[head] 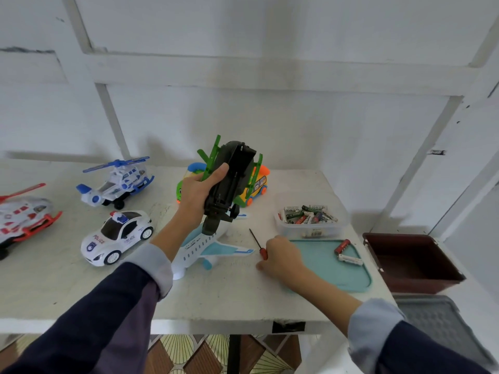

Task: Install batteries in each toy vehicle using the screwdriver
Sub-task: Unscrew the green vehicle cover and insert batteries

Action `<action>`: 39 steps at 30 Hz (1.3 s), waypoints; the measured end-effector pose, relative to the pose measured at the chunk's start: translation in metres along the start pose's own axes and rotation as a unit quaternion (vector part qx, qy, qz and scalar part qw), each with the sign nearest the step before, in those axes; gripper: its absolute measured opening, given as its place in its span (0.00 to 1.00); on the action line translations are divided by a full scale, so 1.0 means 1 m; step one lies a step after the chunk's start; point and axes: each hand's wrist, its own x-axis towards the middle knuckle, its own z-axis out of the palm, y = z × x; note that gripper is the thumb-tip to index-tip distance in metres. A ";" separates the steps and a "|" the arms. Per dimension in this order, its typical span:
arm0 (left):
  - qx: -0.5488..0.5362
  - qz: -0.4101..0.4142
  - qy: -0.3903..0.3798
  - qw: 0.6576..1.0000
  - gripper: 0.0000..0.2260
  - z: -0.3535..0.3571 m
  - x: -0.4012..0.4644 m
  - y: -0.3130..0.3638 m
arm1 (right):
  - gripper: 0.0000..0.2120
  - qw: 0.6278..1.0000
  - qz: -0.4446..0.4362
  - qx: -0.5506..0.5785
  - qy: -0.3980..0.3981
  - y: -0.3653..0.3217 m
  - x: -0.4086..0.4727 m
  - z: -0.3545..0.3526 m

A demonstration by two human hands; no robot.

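White tabletop (81,292): left hand (198,197) grips dark green helicopter (229,184) aloft, belly toward camera, right hand (280,256) closing round screwdriver (258,244) by teal tray (359,284); risk: one-handed hold lets toy twist, driver slips.

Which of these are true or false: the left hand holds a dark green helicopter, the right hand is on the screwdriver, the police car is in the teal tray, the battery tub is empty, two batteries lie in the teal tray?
1. The left hand holds the dark green helicopter up off the table. True.
2. The right hand is on the screwdriver. True.
3. The police car sits in the teal tray. False: it stands on the table, left of the arms.
4. The battery tub is empty. False: it holds many batteries.
5. Two batteries lie in the teal tray. True.
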 end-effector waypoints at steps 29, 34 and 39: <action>-0.033 -0.044 -0.048 0.997 0.16 0.041 0.003 -0.011 | 0.14 0.985 -0.154 0.078 0.015 0.070 -0.009 -0.027; -0.038 -0.046 -0.046 0.997 0.22 0.049 0.007 -0.008 | 0.08 0.942 -0.162 0.295 -0.016 0.059 -0.027 -0.081; -0.042 -0.029 -0.048 0.998 0.24 0.062 0.003 -0.007 | 0.11 0.881 -0.186 0.423 0.105 0.037 -0.030 -0.124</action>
